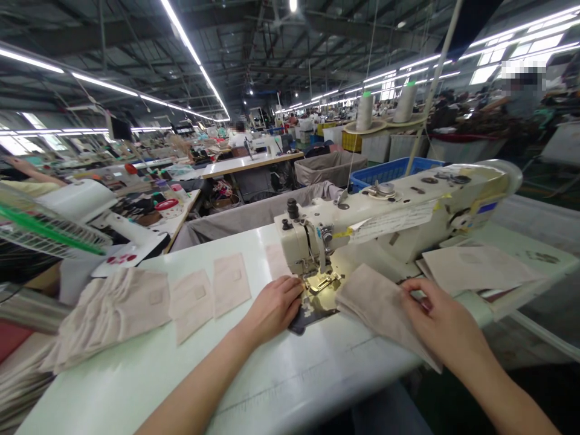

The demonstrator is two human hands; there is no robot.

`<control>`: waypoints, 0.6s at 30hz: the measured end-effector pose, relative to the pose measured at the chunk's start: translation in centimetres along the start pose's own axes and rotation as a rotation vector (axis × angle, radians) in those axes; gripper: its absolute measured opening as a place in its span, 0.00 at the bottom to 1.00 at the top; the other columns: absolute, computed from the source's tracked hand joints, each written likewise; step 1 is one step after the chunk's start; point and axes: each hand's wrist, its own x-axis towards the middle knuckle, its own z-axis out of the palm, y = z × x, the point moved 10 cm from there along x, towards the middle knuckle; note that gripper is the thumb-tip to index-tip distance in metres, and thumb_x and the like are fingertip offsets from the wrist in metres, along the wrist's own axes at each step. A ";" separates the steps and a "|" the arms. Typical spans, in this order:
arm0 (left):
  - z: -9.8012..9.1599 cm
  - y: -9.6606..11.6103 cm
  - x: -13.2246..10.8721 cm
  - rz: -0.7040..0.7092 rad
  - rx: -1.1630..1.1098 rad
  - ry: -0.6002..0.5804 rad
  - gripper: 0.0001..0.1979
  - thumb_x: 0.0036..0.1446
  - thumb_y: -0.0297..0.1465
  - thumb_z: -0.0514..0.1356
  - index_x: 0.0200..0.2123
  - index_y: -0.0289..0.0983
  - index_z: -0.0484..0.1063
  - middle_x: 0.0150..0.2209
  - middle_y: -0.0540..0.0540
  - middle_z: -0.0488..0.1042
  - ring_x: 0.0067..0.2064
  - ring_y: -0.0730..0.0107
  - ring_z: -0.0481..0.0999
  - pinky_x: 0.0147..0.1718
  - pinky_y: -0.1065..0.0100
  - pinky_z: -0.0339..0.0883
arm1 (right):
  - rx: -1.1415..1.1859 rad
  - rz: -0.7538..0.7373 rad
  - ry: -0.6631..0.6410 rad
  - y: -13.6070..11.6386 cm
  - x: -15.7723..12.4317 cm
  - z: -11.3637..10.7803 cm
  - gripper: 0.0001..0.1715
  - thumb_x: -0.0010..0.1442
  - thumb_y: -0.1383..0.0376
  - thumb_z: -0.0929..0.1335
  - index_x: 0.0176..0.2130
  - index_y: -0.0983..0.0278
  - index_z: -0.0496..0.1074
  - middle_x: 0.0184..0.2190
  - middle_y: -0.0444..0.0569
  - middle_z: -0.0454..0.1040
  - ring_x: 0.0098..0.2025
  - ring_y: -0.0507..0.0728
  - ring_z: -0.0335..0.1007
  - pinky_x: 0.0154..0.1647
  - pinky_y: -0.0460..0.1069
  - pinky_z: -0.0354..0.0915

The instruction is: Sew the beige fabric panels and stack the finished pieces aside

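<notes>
At the sewing machine, my left hand rests with its fingers curled together beside the lit needle plate. Whatever those fingertips may hold is hidden. My right hand pinches the right edge of a beige fabric piece, which lies to the right of the presser foot and hangs partly over the table's front edge. Behind my left hand, another beige piece shows in part. Left of it lie two separate pieces with small square patches, one near and one farther left.
An overlapping row of beige pieces covers the table's left side. More beige fabric lies right of the machine. A white fan stands at left. Thread cones, a blue crate and cloth-lined bins are behind.
</notes>
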 end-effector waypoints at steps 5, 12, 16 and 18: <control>0.6 -0.6 -0.5 -0.035 -0.004 0.054 0.16 0.68 0.30 0.52 0.56 0.35 0.69 0.57 0.39 0.72 0.59 0.57 0.69 0.60 0.54 0.66 | 0.014 -0.127 0.280 -1.8 -3.4 -5.3 0.15 0.64 0.55 0.61 0.40 0.60 0.73 0.27 0.48 0.79 0.27 0.59 0.75 0.31 0.51 0.65; 0.9 -1.5 -1.6 -0.096 0.034 0.048 0.19 0.68 0.32 0.53 0.59 0.34 0.67 0.59 0.38 0.71 0.60 0.54 0.69 0.61 0.52 0.66 | 0.182 -0.436 0.095 -5.7 -6.0 -3.0 0.10 0.65 0.59 0.65 0.42 0.56 0.74 0.30 0.43 0.82 0.26 0.55 0.78 0.27 0.46 0.68; -0.5 -3.1 -3.9 -0.183 0.011 0.042 0.19 0.68 0.33 0.52 0.59 0.35 0.70 0.58 0.37 0.73 0.59 0.52 0.71 0.59 0.49 0.66 | 0.331 -0.410 -0.080 -7.3 -7.4 1.4 0.10 0.66 0.61 0.62 0.41 0.56 0.73 0.28 0.42 0.79 0.26 0.53 0.77 0.28 0.45 0.67; -1.8 -3.5 -5.1 -0.268 -0.086 0.068 0.19 0.69 0.35 0.50 0.55 0.35 0.73 0.55 0.37 0.75 0.57 0.52 0.72 0.59 0.47 0.65 | 0.368 -0.403 -0.145 -8.1 -8.2 3.4 0.12 0.67 0.62 0.60 0.41 0.56 0.71 0.27 0.41 0.78 0.26 0.53 0.76 0.28 0.45 0.67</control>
